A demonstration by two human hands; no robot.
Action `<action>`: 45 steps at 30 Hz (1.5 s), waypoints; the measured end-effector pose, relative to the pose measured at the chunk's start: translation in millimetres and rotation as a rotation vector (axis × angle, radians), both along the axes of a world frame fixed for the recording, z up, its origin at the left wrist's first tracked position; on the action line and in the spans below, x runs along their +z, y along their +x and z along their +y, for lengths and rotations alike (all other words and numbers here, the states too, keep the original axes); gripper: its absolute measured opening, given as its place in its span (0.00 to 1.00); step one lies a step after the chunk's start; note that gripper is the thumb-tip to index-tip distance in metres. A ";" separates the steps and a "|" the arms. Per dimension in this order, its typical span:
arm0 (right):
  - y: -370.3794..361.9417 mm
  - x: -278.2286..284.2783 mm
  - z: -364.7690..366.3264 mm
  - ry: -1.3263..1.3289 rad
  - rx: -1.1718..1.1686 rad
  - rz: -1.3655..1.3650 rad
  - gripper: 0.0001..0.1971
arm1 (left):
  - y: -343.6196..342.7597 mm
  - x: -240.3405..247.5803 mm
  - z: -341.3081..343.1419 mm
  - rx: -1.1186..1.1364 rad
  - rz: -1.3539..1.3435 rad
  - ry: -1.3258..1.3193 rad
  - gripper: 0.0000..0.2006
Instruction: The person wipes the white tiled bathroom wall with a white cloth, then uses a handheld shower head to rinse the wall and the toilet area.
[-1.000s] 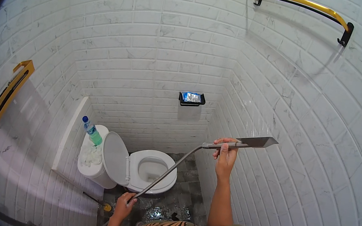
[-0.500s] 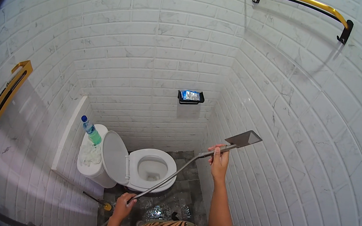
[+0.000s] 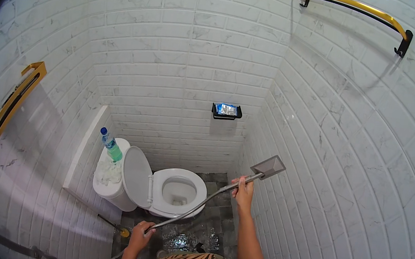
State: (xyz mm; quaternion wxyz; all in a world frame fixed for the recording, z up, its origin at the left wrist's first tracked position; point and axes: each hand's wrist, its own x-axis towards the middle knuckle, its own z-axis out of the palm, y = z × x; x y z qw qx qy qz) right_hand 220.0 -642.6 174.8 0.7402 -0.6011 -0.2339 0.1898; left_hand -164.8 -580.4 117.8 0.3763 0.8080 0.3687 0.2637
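Observation:
My right hand point(image 3: 243, 194) is closed round the handle of a square grey hand shower point(image 3: 269, 167), held up beside the right wall. From it a metal shower hose point(image 3: 183, 215) runs down leftwards in front of the toilet. Lower left, my left hand point(image 3: 140, 237) grips that hose, which continues past the wrist to the lower edge. The white toilet point(image 3: 200, 185) has its lid point(image 3: 136, 177) raised on the left. On the cistern point(image 3: 118, 198) stand a blue-capped bottle point(image 3: 113, 150) of green liquid and a crumpled white, translucent heap point(image 3: 109, 171).
A black holder point(image 3: 225, 118) on the back wall carries a blue and silver packet point(image 3: 228, 110). A yellow rail point(image 3: 359, 10) is high on the right wall, a gold one point(image 3: 15, 104) on the left. The dark tiled floor point(image 3: 180, 241) is wet. A yellow-ended rod point(image 3: 124, 233) lies beyond my left hand.
The shower has dropped slightly and tilted, so more of its square underside shows. My right hand came down with it. The whole view has shifted a little. Both grips stay the same.

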 end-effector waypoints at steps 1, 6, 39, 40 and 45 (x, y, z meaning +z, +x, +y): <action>-1.8 -1.8 1.2 -0.009 0.018 0.012 0.11 | -2.1 0.0 -0.5 0.004 0.003 0.002 0.10; -13.4 -8.1 8.3 -0.029 0.085 0.045 0.11 | -10.0 -1.8 -3.2 0.023 -0.004 0.050 0.10; -46.0 45.1 19.0 -0.028 0.391 -0.117 0.11 | -23.0 0.0 -7.7 0.039 0.002 0.010 0.11; -47.4 48.7 18.0 0.022 0.390 -0.133 0.11 | -22.8 -0.6 -7.5 0.039 0.005 0.006 0.11; -55.8 67.5 13.3 0.307 0.394 -0.247 0.11 | -21.0 -2.9 -9.8 0.047 0.007 -0.013 0.12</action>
